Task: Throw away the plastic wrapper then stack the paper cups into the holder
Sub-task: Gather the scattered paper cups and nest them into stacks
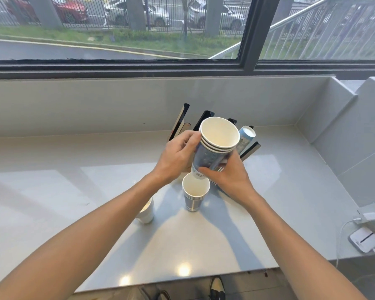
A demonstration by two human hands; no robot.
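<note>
Both hands hold a nested stack of blue-and-white paper cups [214,146] tilted with its mouth toward me, above the counter. My left hand [178,158] grips the stack's left side near the rims. My right hand [228,177] wraps its base from the right. Just behind stands the cup holder [183,120], a rack of dark slanted slats, with a blue cup stack [246,135] lying in a right-hand slot. A second short stack of cups [195,194] stands upright on the counter below my hands. A white cup [146,213] sits partly hidden under my left forearm. No plastic wrapper is visible.
The pale counter [74,191] runs to a tiled wall under a wide window. At the right edge lie a white charger block [369,217], a small white device [364,242] and their cables. The counter's front edge is near my shoes [217,287].
</note>
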